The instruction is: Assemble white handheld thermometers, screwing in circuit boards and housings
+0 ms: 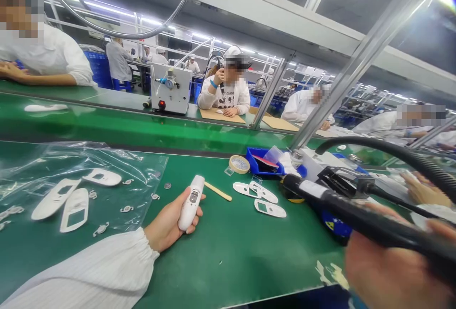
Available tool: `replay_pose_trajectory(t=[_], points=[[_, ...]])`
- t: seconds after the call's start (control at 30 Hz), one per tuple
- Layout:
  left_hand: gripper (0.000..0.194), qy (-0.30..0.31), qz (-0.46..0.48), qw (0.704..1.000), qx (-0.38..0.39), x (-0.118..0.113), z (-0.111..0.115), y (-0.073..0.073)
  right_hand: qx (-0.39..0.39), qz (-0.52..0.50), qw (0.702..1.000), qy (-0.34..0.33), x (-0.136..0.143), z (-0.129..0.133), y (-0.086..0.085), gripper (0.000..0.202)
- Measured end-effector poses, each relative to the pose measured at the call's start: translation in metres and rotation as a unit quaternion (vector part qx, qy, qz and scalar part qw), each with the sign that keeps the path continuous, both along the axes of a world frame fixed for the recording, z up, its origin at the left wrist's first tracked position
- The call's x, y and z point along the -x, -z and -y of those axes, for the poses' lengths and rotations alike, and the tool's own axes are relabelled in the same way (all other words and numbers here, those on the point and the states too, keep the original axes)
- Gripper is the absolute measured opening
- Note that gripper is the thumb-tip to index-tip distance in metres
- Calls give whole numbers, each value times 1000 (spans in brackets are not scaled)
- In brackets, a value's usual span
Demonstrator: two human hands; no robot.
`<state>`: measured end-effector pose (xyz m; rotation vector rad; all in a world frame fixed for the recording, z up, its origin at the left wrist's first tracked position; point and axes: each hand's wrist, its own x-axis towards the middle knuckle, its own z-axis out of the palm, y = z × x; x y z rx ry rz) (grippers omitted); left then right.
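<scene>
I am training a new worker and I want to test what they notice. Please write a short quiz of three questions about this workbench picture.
1. True or false: the left hand holds a white handheld device.
2. Which lies just right of that device on the green mat? A) a wooden stick B) a metal spoon C) a red pen
3. Fill in: the right hand grips a black ____ with a hose.

Key
1. True.
2. A, the wooden stick.
3. Tool: the black tool, held near the blue tray.
</scene>
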<state>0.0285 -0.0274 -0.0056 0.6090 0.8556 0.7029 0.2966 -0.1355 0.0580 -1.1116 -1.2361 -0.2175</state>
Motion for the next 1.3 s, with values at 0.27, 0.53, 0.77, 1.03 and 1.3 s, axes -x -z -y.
replay_pose_trajectory(t=[0.27,0.53,0.77,1.03,1.3], points=[[41,-5,7,1000,-5,4,3,0,-118,-406,870,-253,110,-71,-27,56],[41,-18,17,1000,3,4,2,10,-62,-339,869,-354,150,-88,-9,63],[37,-19,10,1000,8,2,2,6,-63,-339,859,-379,158,-89,2,55],[37,-34,15,999,26,1,2,7,-54,-334,854,-396,161,-91,10,60],[34,-31,15,999,25,0,3,7,-59,-334,846,-411,159,-93,11,57]])
